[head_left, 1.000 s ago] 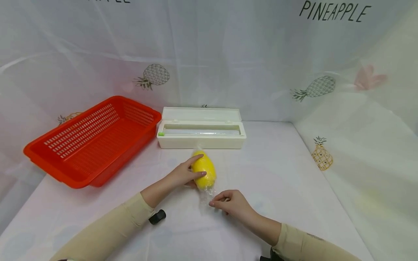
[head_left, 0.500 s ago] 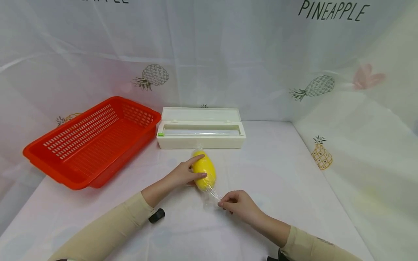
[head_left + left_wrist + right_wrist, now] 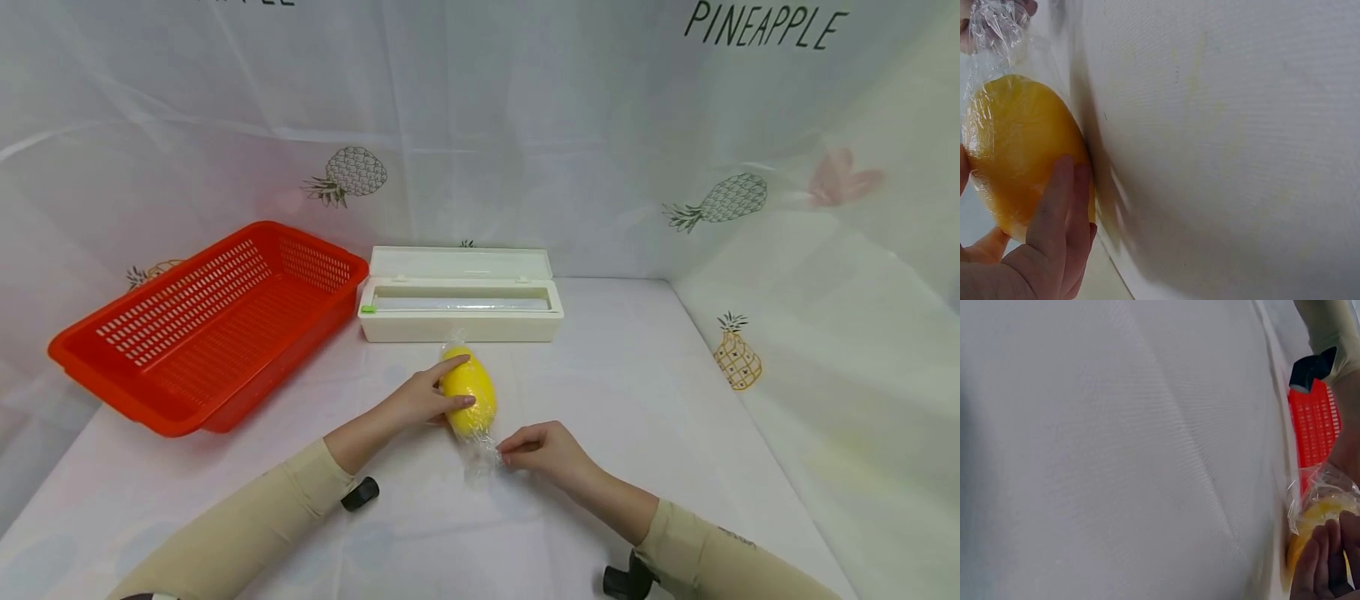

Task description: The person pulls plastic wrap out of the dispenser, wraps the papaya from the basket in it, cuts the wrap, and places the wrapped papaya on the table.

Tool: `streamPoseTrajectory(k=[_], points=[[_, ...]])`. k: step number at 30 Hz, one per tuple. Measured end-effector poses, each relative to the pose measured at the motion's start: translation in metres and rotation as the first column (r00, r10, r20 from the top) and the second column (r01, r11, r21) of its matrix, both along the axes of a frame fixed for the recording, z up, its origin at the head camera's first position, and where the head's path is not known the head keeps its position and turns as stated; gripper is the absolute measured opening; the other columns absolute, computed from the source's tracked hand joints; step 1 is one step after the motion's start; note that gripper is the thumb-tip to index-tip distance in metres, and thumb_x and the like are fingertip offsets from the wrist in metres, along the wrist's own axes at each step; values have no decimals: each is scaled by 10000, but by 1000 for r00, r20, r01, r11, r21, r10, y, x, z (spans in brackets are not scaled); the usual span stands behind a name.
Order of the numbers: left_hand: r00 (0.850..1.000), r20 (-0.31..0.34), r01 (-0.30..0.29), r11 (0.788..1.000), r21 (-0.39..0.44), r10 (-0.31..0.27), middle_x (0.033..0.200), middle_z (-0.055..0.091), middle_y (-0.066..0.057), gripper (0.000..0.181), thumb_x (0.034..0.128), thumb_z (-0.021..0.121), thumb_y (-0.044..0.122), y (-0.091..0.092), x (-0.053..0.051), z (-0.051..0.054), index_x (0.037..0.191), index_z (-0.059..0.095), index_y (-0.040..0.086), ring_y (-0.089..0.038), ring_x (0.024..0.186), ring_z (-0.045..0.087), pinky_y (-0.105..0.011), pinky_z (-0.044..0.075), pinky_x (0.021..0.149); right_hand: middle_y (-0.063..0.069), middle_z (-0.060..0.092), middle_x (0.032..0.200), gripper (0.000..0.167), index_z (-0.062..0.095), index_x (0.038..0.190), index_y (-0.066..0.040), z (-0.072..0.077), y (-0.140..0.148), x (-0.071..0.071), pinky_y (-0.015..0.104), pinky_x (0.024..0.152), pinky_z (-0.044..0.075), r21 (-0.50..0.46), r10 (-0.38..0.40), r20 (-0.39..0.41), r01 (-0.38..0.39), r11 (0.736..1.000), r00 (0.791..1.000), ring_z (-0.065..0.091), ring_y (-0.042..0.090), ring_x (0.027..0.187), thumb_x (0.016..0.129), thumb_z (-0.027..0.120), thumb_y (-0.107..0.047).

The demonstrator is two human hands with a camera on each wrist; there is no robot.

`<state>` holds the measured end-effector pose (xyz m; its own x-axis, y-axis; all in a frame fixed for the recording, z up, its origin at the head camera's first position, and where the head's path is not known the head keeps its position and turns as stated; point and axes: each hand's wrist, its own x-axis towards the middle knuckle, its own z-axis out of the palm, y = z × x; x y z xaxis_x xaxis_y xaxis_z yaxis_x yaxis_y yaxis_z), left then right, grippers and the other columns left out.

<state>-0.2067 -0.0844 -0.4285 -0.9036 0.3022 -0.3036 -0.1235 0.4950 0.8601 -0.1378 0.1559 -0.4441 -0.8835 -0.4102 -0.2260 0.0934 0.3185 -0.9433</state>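
Observation:
A smooth yellow oval thing point(image 3: 478, 385), fruit-like, lies on the white cloth, wrapped in clear cling film point(image 3: 476, 457). My left hand point(image 3: 422, 400) grips it from the left, thumb and fingers spread round its body. In the left wrist view those fingers curve along the yellow surface, while the film bunches beyond its far end. My right hand point(image 3: 551, 454) pinches the edge of the loose film tail at the thing's near end. The right wrist view shows the right-hand fingers point(image 3: 1319, 556) in front of the yellow thing, partly hiding it.
Behind the hands stands a white cling film dispenser point(image 3: 461, 327), its lid raised and a roll inside. A red plastic basket point(image 3: 277, 358) with slotted sides sits at the left. White cloth printed with pineapples hangs at the back and right.
My right hand first draws the film tail toward the right, stretching it, then shifts slightly away from me. The tail now looks slacker and bunched. My left hand stays in place.

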Motion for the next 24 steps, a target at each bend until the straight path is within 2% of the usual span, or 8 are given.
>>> streamPoseTrajectory(k=[4, 8, 13, 17, 20, 24], points=[[1000, 13, -7, 1000, 10, 7, 1376, 467, -195, 728, 858, 761, 306, -1, 0, 0, 1492, 402, 293, -244, 888, 600, -335, 578, 722, 74, 737, 896, 138, 766, 932, -4, -1, 0, 3, 266, 715, 540, 14, -5, 0, 5, 1000, 1000, 681, 164, 833, 820, 773, -83], [1000, 25, -17, 1000, 7, 17, 1400, 449, -194, 725, 852, 766, 314, -3, -2, 0, 1485, 412, 314, -242, 883, 606, -338, 578, 724, 89, 736, 920, 164, 760, 943, 22, 1, -1, 10, 254, 738, 548, -34, 42, 40, -40, 999, 998, 691, 171, 858, 812, 780, -74], [999, 30, -16, 1000, -20, 17, 1411, 442, -191, 727, 854, 763, 311, -2, -3, 3, 1488, 408, 308, -244, 893, 601, -333, 577, 729, 112, 721, 964, 161, 744, 972, 30, 4, 1, 13, 240, 754, 543, -64, 64, 38, -61, 996, 997, 677, 181, 878, 837, 749, -57], [999, 41, -13, 1000, -25, 14, 1434, 426, -185, 729, 858, 756, 328, 0, -4, 4, 1493, 397, 317, -259, 930, 591, -333, 576, 738, 73, 701, 930, 172, 733, 959, -15, 6, -2, 15, 251, 726, 537, -32, 16, 18, -16, 999, 1000, 653, 184, 829, 838, 767, -133], [999, 38, -4, 1000, -17, 5, 1433, 427, -187, 729, 857, 757, 335, 1, -4, 4, 1492, 399, 317, -260, 934, 586, -333, 576, 733, 23, 673, 892, 199, 724, 902, -52, 9, -9, 16, 264, 684, 517, 31, -20, -16, 21, 999, 1000, 613, 174, 780, 831, 783, -227], [1000, 26, 4, 1000, -20, -3, 1397, 454, -186, 728, 856, 759, 335, 2, -4, 3, 1490, 402, 309, -245, 877, 599, -322, 575, 707, -13, 633, 910, 206, 715, 834, -71, 13, -18, 17, 266, 678, 490, 90, -19, -67, 25, 996, 998, 573, 161, 806, 844, 768, -269]])
